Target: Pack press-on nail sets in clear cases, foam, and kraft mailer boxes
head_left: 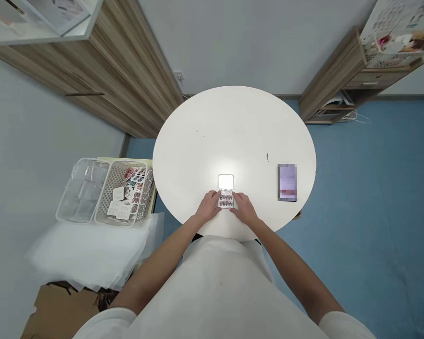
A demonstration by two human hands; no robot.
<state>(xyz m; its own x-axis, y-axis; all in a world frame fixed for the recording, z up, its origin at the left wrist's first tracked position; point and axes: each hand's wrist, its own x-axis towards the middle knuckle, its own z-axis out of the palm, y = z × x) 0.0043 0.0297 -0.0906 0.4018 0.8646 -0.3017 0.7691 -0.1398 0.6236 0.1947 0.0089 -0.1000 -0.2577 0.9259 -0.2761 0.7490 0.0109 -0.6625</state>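
Both hands (208,206) (245,209) hold an open case (226,181); nails (226,203) line it.

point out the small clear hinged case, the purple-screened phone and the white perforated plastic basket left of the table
Small clear hinged case (226,181), head view: its raised lid.
Purple-screened phone (287,182), head view: mid-screen.
White perforated plastic basket (110,188), head view: its inner wall.

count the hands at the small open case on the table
2: the left hand is at the left side of the small case, and the right hand is at its right side. No other hands show.
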